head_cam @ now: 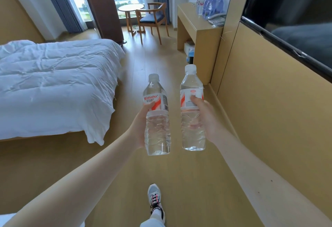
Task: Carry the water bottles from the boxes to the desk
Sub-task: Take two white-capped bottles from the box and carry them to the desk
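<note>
**Two bottles in hand, the desk ahead on the far right**

The left hand (141, 120) is wrapped round the middle of the left bottle (158, 133). Its thumb lies on the red-and-white label and its fingers are hidden behind the plastic. The right hand (206, 117) grips the right bottle (192, 86) at label height, thumb pressed on the front. Both bottles are upright with white caps on top and their long axes close to vertical. They sit side by side and just apart, held out in front of the body above the wooden floor (179, 181). Both look full and sealed.

Near the bottom edge, a grey shoe (154, 196) is planted on the floor. The bed (53, 83) fills the left side. A wall panel (269, 110) carrying a dark screen (296, 11) runs close along the right. The desk (194, 27) stands far off on the right, past the end of that panel. A cluster of bottles (210, 4) is already on its far end, beside a telephone (217, 19). Farther back, a chair (152, 18) and a round table (131, 7) sit by the window. The boxes are not in view.

The carry seems to be about midway. The desk lies ahead and to the right of both grips, so the right hand is the nearer one and would probably set down first. Neither bottle should need turning, only lowering base-first onto the bare near part of the desk top
</note>
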Tool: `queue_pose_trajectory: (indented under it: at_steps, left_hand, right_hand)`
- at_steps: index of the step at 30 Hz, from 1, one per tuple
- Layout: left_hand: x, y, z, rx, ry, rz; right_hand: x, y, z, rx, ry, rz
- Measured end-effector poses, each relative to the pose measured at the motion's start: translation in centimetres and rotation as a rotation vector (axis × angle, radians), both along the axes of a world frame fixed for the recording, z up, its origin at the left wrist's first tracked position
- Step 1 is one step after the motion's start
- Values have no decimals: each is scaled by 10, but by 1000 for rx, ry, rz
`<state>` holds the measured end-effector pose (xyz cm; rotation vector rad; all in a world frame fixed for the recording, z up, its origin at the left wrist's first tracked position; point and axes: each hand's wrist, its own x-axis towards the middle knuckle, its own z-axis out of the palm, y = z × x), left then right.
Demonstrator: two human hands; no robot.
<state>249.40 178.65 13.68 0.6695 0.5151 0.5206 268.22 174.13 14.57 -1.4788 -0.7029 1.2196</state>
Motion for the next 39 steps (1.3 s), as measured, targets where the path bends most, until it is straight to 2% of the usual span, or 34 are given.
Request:
queue_pose_trajectory:
  at_steps: [4, 13, 20, 26, 33, 39]
  left_hand:
    - [14, 72, -14, 18, 67, -43]
    - [11, 239, -3, 19, 23, -46]
    - [5, 323, -4, -10, -54, -77]
    - [9, 380, -10, 24, -29, -14]
    - [32, 473, -14, 166, 220, 204]
    - [75, 561, 5, 208, 265, 312]
  right_hand:
    - [9, 58, -2, -63, -38, -69]
    - [-4, 214, 18, -63, -58, -108]
    - [-16, 297, 20, -100, -60, -113]
    - [-14, 367, 12, -84, 0, -44]
    - [20, 468, 7, -13, 59, 94]
    - [66, 569, 19, 11, 83, 159]
